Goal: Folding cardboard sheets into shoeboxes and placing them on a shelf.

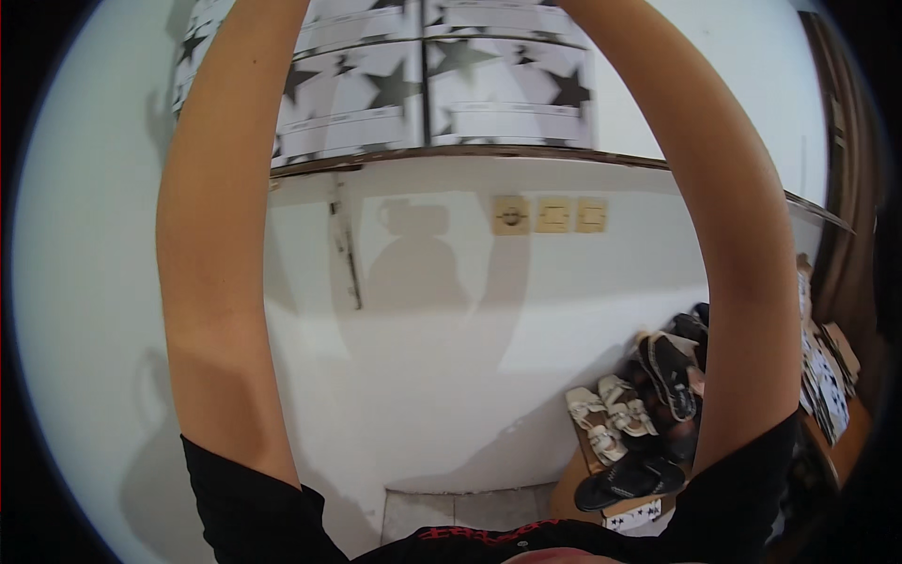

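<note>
Left hand's out of view past the top edge, right hand too, so can't tell if either is open or closed, or if they've got hold of anything. Just the left arm (216,244) and right arm (738,216) show, both reaching up past the shelf (629,158), one each side of the star-print boxes (352,108).

Boxes are on the shelf, b/w print, side by side, w/ at least one more row on top that gets cut off up there. Afaict the visible ones are done: lower row's lined up neatly near the front edge, lids on. What's left, idk tbh, since the top of the stack is out of sight. Hands are prob up around there imo, but that's a guess.

Rest of the scene FYI: socket (511,216) and two switches (571,215) on the wall (423,404) under the shelf. Lower right there's a pile of footwear, incl. white sandals (606,428) and a black flip-flop (629,482), plus some star-print cardboard (827,385) near the brown curtain (825,211).
</note>
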Tool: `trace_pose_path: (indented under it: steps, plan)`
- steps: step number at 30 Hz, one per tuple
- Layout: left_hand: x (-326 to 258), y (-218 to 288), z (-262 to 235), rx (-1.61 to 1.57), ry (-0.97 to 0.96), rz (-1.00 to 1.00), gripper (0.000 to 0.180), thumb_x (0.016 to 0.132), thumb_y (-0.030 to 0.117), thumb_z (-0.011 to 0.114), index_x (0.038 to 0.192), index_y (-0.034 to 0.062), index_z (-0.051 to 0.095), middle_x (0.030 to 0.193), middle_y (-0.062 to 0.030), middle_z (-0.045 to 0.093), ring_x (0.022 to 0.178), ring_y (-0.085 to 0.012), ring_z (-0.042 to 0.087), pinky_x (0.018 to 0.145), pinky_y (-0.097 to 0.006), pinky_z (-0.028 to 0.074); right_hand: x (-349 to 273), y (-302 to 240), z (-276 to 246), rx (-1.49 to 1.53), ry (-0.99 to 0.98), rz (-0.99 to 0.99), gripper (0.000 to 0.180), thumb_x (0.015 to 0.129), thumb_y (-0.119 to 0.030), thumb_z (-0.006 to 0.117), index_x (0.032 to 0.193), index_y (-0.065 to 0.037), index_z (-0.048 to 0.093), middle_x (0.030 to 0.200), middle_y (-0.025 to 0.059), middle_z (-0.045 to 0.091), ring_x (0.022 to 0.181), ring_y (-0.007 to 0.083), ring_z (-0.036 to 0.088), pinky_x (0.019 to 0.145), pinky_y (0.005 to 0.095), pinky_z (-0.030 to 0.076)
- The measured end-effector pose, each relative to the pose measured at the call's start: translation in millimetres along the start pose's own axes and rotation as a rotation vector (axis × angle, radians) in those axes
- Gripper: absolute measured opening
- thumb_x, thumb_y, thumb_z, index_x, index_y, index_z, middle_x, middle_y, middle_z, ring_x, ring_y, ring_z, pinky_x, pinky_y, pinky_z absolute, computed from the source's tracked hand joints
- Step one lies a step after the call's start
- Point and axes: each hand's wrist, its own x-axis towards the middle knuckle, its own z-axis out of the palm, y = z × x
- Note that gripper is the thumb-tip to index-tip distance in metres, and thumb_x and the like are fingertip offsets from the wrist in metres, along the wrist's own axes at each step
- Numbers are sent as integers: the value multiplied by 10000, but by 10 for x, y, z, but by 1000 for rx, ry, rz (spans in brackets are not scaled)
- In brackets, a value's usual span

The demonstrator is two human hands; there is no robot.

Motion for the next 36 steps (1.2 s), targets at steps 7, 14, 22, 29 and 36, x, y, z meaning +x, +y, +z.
trace_pose_path:
  steps: [7, 14, 22, 29, 36]
  plan:
    - [-316, 1812, -293, -220, -204, -146, 490, 796, 407, 531, 1229, 180, 493, 1418, -165, 263, 1336, -395, 117, 1044, -585, 107, -678, 972, -1122, -188, -186, -104, 535, 749, -197, 607, 1247, -102, 433, 1321, 155, 334, 1229, 351, 316, 1012, 624, 187]
    - [-690, 3719, -716, -695, -566, -159, 544, 806, 469, 581, 1222, 127, 501, 1283, -187, 387, 1222, -371, 271, 1036, -510, 173, -1622, 1945, -2877, -259, -606, -318, 535, 773, -195, 622, 1281, -162, 458, 1241, 169, 441, 1105, 314, 466, 949, 444, 364]
    - [-1631, 5545, -1517, -1264, -958, -106, 610, 806, 604, 506, 1249, 185, 512, 1379, -140, 384, 1349, -377, 165, 1083, -524, 92, -2706, 2558, -5240, -66, -1265, 79, 422, 737, -171, 655, 1136, -122, 527, 1116, 88, 487, 1009, 265, 517, 842, 400, 440]
    - [-2741, 7243, -2317, -2000, -1565, -147, 643, 839, 551, 514, 1272, 79, 454, 1346, -199, 389, 1321, -319, 260, 1084, -460, 166, -4034, 2744, -6977, 31, -1199, 945, 322, 782, -170, 628, 1064, -37, 552, 1037, 138, 516, 910, 313, 540, 818, 394, 446]
    - [-4346, 9046, -2831, -2073, -2350, -249, 743, 813, 535, 584, 1290, -7, 409, 1156, -260, 532, 1066, -306, 538, 886, -353, 428, -5847, 2533, -8671, -66, -1129, 1808, 371, 845, -211, 622, 1153, -23, 531, 1015, 126, 604, 888, 192, 593, 765, 320, 474]
